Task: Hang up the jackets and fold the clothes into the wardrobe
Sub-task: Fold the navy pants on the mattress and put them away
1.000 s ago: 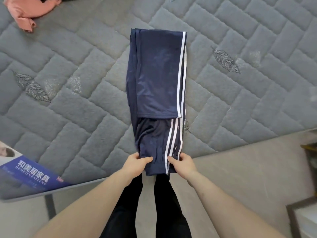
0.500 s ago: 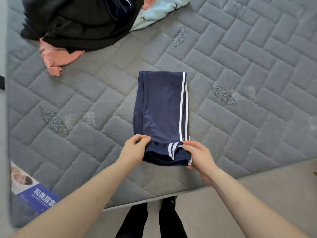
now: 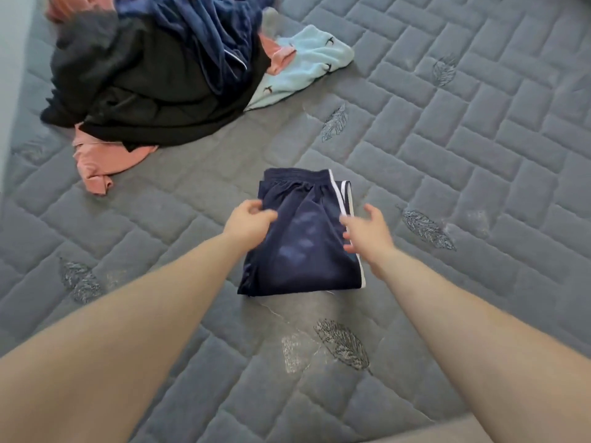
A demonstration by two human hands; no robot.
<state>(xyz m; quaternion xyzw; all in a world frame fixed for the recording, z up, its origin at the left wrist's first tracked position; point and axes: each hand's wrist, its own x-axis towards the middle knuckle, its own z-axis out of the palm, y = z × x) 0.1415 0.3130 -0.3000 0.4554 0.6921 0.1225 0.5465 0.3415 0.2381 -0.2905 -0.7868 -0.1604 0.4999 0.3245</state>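
Navy track trousers (image 3: 303,247) with white side stripes lie folded into a compact rectangle on the grey quilted mattress (image 3: 447,174), waistband at the far end. My left hand (image 3: 251,220) rests on the fold's left edge with fingers curled on the fabric. My right hand (image 3: 367,231) hovers at the striped right edge, fingers spread, holding nothing. At the upper left sits an unfolded heap: a black jacket (image 3: 137,87), a navy garment (image 3: 204,30), a salmon-pink top (image 3: 102,161) and a pale blue piece (image 3: 307,62).
The mattress's near edge runs along the bottom right, with floor (image 3: 479,433) beyond it. A pale wall (image 3: 12,59) borders the mattress on the left.
The trousers' lower half has been folded up over the rest, making a shorter bundle. My right hand let go and opened. The view moved forward, showing more of the heap.
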